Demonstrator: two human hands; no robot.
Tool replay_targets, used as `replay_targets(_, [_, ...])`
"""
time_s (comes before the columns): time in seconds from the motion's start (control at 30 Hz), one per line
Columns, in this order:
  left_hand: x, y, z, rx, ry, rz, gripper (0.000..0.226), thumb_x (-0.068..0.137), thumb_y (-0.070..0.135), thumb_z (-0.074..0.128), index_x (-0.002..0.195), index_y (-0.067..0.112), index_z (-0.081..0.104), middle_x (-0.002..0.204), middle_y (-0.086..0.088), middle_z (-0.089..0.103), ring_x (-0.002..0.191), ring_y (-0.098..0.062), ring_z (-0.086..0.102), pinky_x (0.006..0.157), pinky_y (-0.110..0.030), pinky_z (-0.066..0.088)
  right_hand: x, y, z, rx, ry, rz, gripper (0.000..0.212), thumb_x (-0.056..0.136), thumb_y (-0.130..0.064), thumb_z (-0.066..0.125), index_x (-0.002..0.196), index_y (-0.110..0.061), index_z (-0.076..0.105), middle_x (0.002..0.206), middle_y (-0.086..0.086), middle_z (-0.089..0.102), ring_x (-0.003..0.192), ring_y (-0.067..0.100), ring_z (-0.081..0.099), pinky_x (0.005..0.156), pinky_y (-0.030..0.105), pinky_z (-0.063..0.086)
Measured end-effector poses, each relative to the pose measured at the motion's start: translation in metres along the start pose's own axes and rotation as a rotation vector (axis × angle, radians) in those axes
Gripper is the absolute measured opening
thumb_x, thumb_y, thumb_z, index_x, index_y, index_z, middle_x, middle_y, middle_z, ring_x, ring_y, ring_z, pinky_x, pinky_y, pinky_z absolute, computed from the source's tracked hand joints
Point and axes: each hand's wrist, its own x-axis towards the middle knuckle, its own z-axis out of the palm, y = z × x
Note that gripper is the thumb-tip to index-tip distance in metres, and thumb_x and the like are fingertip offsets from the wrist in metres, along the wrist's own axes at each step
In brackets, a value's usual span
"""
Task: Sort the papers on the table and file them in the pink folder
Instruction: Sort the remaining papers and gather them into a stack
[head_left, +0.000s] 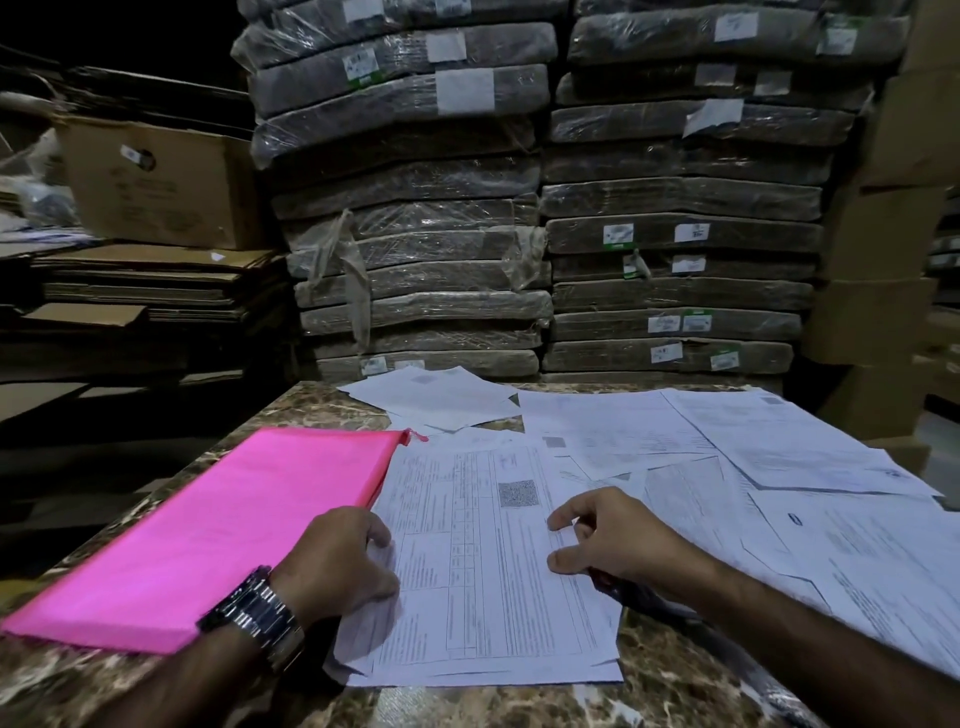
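Both hands rest on a stack of printed sheets (483, 571) at the near edge of the tabletop (660, 670). The left hand (337, 561), with a metal watch (254, 618) on its wrist, is curled shut on the left edge of that stack, the paper crumpling up under its fingers. The right hand (608, 540) lies half open on the stack's right side, its thumb and forefinger spread and pressing down on the top sheet; it grips nothing that can be seen.

Behind the tabletop, two tall piles of flat, plastic-wrapped bundles (545, 197) fill the view, with flattened cardboard (145, 291) and an open cardboard box (161, 182) to the left and plain boxes (893, 249) on the right.

The tabletop is brown marbled stone. The pink folder (208, 530) lies closed along its left edge, running from the near left corner toward the middle, its right edge touching the stack under the left hand. Loose papers (779, 467) cover the right half of the tabletop, overlapping one another at different angles out to the right edge. A smaller heap of sheets (436, 395) lies at the far edge, near the middle, just beyond the folder's far corner. The top sheet of the near stack carries a printed table and a dark square patch (518, 493); the print is too blurred to read.
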Motion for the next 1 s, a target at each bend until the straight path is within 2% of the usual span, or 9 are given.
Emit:
replay_targets(0.07, [0.001,0.004,0.000,0.040,-0.006,-0.003,0.041,0.076,0.030,0.077,0.113,0.016,0.066,0.120,0.003,0.061,0.104,-0.011,0.054,0.080,-0.015,0.040,0.001,0.001,0.001,-0.027,-0.001,-0.013,0.040,0.070,-0.024,0.085,0.106,-0.020,0.068,0.067,-0.016,0.046,0.060,-0.001,0.047,0.053,0.012,0.035])
replay_targets(0.2, [0.003,0.008,-0.002,0.093,-0.055,-0.006,0.020,0.073,0.028,0.078,0.083,0.019,0.062,0.085,-0.002,0.053,0.075,-0.014,0.047,0.053,-0.015,0.035,0.002,0.003,0.000,-0.054,0.000,-0.008,0.043,0.071,-0.027,0.084,0.110,-0.020,0.068,0.070,-0.017,0.047,0.063,-0.002,0.049,0.052,0.011,0.034])
replay_targets(0.37, [0.008,0.016,-0.006,0.176,-0.041,-0.031,0.022,0.069,0.029,0.079,0.078,0.021,0.061,0.080,-0.001,0.057,0.070,-0.017,0.050,0.063,-0.026,0.047,0.000,0.002,-0.004,-0.076,0.067,0.015,0.046,0.068,-0.031,0.085,0.109,-0.019,0.068,0.076,-0.010,0.052,0.066,0.002,0.051,0.052,0.015,0.036])
replay_targets(0.43, [0.008,0.025,-0.008,0.165,-0.032,-0.021,0.022,0.071,0.029,0.078,0.083,0.020,0.063,0.087,-0.003,0.065,0.070,-0.016,0.056,0.067,-0.028,0.051,-0.003,0.001,-0.012,-0.069,0.099,0.013,0.043,0.070,-0.030,0.085,0.108,-0.017,0.069,0.075,-0.008,0.055,0.064,0.004,0.053,0.051,0.015,0.037])
replay_targets(0.57, [0.009,0.058,-0.004,-0.025,-0.095,0.071,0.044,0.077,0.031,0.076,0.117,0.017,0.063,0.123,0.003,0.060,0.103,-0.013,0.056,0.079,-0.020,0.041,-0.018,0.007,-0.037,0.019,0.126,0.031,0.029,0.077,-0.028,0.080,0.101,-0.016,0.071,0.069,0.000,0.063,0.057,0.009,0.055,0.047,0.016,0.038])
replay_targets(0.73, [0.011,0.125,0.016,-0.393,-0.235,0.258,0.039,0.075,0.026,0.078,0.111,0.017,0.066,0.105,0.003,0.068,0.091,-0.017,0.065,0.080,-0.033,0.055,-0.055,0.037,-0.086,0.094,0.193,0.093,0.018,0.081,-0.020,0.076,0.093,-0.007,0.073,0.066,0.011,0.068,0.036,0.004,0.049,0.037,0.015,0.031])
replay_targets(0.87, [0.012,0.190,0.044,-0.537,-0.319,0.388,0.037,0.075,0.022,0.079,0.109,0.014,0.067,0.083,0.004,0.068,0.076,-0.014,0.066,0.065,-0.029,0.055,-0.088,0.080,-0.132,-0.028,0.343,0.221,0.016,0.079,-0.021,0.078,0.086,-0.008,0.076,0.042,-0.009,0.054,0.037,0.009,0.042,0.041,0.017,0.032])
replay_targets(0.93, [0.012,0.220,0.060,-0.541,-0.334,0.462,0.039,0.076,0.023,0.078,0.112,0.014,0.067,0.085,0.005,0.069,0.072,-0.011,0.065,0.061,-0.022,0.051,-0.106,0.106,-0.151,-0.089,0.445,0.264,0.015,0.077,-0.019,0.079,0.086,-0.007,0.074,0.048,-0.006,0.062,0.038,0.004,0.051,0.042,0.015,0.037])
replay_targets(1.0, [0.008,0.248,0.075,-0.493,-0.325,0.530,0.040,0.077,0.027,0.076,0.115,0.016,0.066,0.096,0.003,0.071,0.081,-0.011,0.066,0.069,-0.021,0.050,-0.123,0.131,-0.168,-0.164,0.525,0.320,0.016,0.076,-0.021,0.080,0.086,-0.011,0.074,0.065,0.005,0.071,0.051,0.010,0.061,0.051,0.021,0.043])
